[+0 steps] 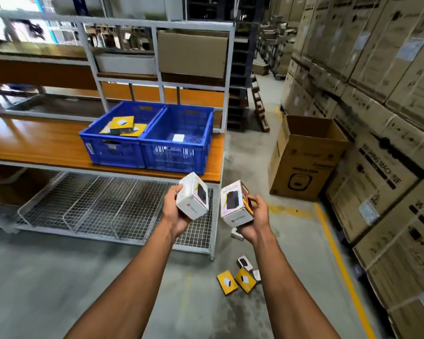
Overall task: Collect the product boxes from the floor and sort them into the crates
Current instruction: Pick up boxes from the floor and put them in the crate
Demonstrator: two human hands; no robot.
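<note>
we log: left hand grips white box, right hand grips second box; crates part-filled; floor boxes remain.

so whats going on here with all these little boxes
A person holds a white product box in the left hand and another in the right hand, facing two blue crates on the workbench. Yellow boxes already lie in the left crate; several boxes remain on the floor.
</note>
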